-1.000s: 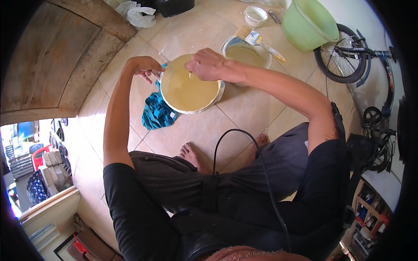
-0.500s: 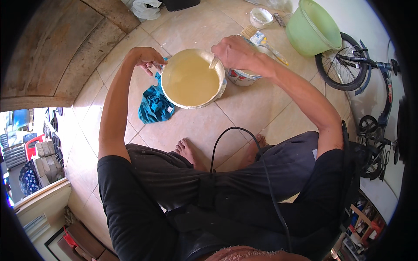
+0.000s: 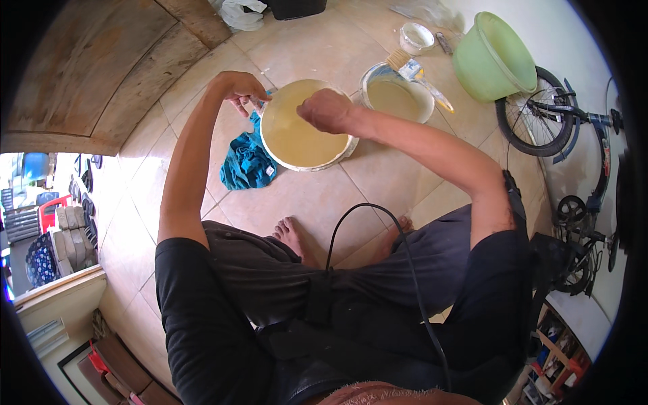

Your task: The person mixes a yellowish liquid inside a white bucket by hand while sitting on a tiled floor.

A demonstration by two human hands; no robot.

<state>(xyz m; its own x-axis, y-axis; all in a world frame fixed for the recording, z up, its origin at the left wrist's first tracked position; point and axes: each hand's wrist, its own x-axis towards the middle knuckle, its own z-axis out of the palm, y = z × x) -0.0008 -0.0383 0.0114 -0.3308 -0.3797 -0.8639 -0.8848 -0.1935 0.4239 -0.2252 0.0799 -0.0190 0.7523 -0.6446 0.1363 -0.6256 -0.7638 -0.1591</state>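
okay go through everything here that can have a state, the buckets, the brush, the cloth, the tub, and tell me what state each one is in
Large white bucket: open, filled with yellowish-tan paint, left hand gripping its rim.
Right hand: closed in a fist over the bucket.
Second bucket: open, partly filled.
Paintbrush: lying across the second bucket's rim.
Teal cloth: crumpled on the floor.
Green tub: tipped on its side.
Small white container: open.
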